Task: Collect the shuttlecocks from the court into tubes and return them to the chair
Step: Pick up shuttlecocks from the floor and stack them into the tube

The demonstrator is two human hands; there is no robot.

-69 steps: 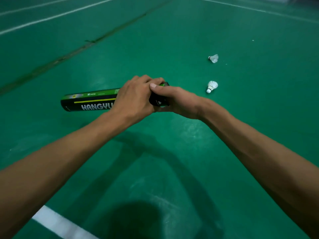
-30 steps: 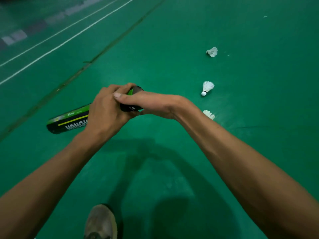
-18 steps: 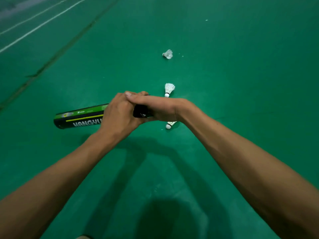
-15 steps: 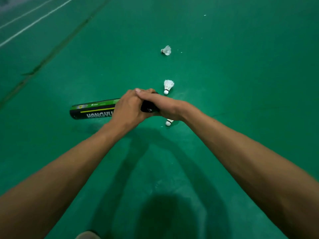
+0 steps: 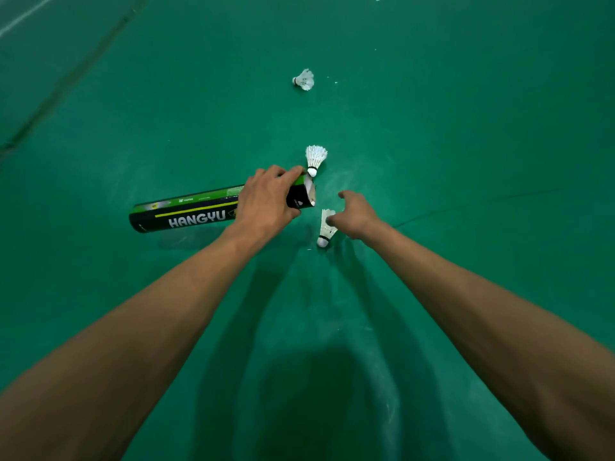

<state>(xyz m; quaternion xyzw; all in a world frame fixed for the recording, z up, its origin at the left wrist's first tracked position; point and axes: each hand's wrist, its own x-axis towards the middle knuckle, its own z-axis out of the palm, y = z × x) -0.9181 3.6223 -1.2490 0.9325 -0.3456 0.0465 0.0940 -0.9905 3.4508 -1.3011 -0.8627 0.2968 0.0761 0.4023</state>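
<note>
Gripping Hangyu tube (image 5: 186,214) in left hand (image 5: 266,201), fingers clamped near open mouth; reaching right hand (image 5: 357,214), fingers apart, to nearest shuttlecock (image 5: 326,229) on court floor (image 5: 466,161). Then middle shuttlecock (image 5: 316,158) and far shuttlecock (image 5: 304,79) to collect.

One camera, riding on my head, wide-angle, pitched forward and steeply down onto the green court floor (image 5: 466,161); my forearms sweep in from both bottom corners, left hand (image 5: 266,201) and right hand (image 5: 354,214) mid-frame at arm's reach, near enough to read HANGYU on the shuttlecock tube (image 5: 186,214)
</note>
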